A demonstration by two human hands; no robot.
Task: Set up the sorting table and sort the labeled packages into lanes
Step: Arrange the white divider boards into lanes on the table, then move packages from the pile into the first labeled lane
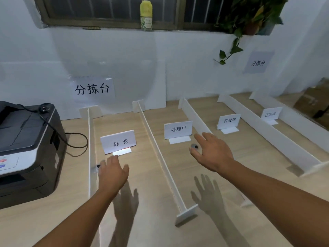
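left hand (pixel 114 173) and right hand (pixel 212 153) both splayed, holding nothing; foam-board divider (pixel 160 154) looks light and bendy (grab it low, near one end)

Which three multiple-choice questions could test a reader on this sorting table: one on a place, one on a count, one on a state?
1. Where does the printer stand?
A. left of the lanes
B. between two dividers
C. on the windowsill

2. How many lane signs stand on the table?
A. two
B. four
C. six

3. In what state is the printer's plug?
A. lying loose on the printer's top
B. pushed into a wall socket
C. held in a hand

Answers:
1 A, it sits beyond the leftmost divider.
2 B, one sign stands in each of four lanes.
3 A, the plug rests on the lid with its cable trailing off.
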